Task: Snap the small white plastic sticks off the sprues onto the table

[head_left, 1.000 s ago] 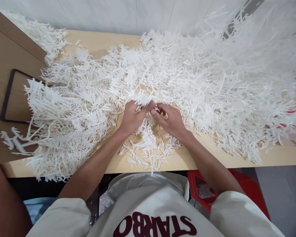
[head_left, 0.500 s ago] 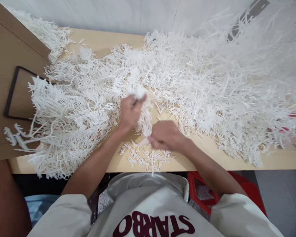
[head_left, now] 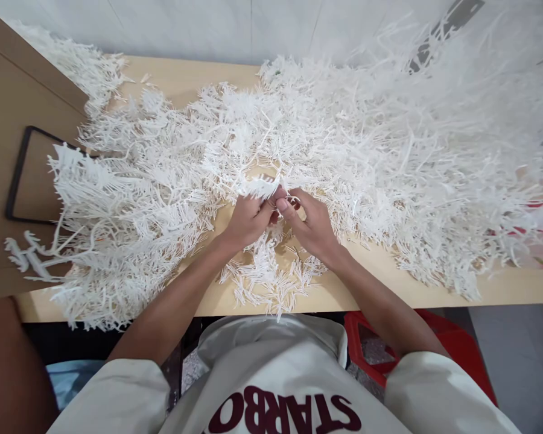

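Observation:
My left hand [head_left: 250,222] is closed around a white branched plastic sprig [head_left: 263,188], its comb-like prongs sticking out above the knuckles. Beside it, my right hand [head_left: 311,224] pinches the sprig's near end, thumb and forefinger almost touching the left fingertips. A thin white strand curves over the right fingers. Below both hands, short white loose pieces [head_left: 271,280] lie scattered on the pale tabletop. The part of the sprig inside the fingers is hidden.
A large heap of similar white branched pieces [head_left: 371,138] spreads across the table [head_left: 380,274]. At left stands a cardboard box [head_left: 36,90] with a black-rimmed opening. A red stool [head_left: 452,343] is below the table. Someone's bare limb [head_left: 13,361] shows at lower left.
My right hand has moved up and away from me, and now meets my left hand at the sprig. The white bunch between the hands is gone, with more pieces lying below.

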A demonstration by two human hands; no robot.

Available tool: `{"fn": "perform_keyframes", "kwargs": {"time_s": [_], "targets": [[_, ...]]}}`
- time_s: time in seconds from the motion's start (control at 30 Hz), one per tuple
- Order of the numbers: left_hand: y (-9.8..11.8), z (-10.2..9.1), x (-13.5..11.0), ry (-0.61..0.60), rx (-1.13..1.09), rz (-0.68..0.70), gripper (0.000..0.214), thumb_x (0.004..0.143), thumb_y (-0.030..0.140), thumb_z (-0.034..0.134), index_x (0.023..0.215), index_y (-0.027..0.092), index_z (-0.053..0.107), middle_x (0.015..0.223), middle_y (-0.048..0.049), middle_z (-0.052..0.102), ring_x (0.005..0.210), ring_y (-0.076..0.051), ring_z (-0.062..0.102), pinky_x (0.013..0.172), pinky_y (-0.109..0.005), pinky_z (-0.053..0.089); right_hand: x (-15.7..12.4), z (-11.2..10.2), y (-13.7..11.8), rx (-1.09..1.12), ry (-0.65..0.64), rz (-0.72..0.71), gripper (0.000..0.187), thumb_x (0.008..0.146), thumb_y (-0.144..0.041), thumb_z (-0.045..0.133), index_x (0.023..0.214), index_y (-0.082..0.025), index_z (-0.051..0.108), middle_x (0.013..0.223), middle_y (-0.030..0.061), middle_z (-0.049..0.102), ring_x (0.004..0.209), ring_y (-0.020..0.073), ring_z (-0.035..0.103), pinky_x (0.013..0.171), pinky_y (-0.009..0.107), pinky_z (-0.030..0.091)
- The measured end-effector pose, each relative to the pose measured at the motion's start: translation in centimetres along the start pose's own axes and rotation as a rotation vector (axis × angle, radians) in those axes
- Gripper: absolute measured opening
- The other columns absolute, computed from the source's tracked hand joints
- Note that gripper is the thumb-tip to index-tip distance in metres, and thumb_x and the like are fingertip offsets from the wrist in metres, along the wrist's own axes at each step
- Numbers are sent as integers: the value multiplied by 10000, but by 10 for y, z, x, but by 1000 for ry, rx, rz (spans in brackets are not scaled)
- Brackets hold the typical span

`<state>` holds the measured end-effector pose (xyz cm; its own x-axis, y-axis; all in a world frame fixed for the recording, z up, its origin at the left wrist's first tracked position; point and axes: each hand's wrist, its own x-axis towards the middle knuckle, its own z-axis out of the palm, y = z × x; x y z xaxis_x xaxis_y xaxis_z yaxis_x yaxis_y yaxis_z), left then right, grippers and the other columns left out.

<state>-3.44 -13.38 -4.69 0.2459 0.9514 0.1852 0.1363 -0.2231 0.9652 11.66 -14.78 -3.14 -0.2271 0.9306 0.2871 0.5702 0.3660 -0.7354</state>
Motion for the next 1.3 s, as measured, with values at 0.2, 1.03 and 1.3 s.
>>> {"fn": "perform_keyframes", "kwargs": {"time_s": [0.2, 1.03, 1.3], "targets": [[4, -5, 5, 91, 41, 45, 380, 882, 539, 471, 796, 200, 616, 811, -34, 647, 765, -122, 614, 717, -273, 498, 0, -2, 3, -64, 32, -147, 311, 942, -420, 452, 754, -202, 571, 697, -13, 576, 656, 96, 509, 640, 247, 388], [-9, 8, 2, 158, 96, 187, 161, 811, 128, 525, 663, 182, 562, 667, 22, 589, 676, -92, 548, 686, -240, 444, -2, -9, 8, -545, 194, -619, 307, 851, -158, 525, 553, -196, 465, 489, -50, 428, 490, 73, 329, 491, 244, 292], [-19, -26, 29, 590, -144, -64, 383, 834, 463, 600, 593, 169, 558, 566, 30, 508, 532, -52, 461, 534, -183, 390, -19, 4, -11, -286, -6, -918, 215, 857, -214, 595, 658, -207, 515, 569, -72, 529, 544, 65, 423, 520, 238, 369]]}}
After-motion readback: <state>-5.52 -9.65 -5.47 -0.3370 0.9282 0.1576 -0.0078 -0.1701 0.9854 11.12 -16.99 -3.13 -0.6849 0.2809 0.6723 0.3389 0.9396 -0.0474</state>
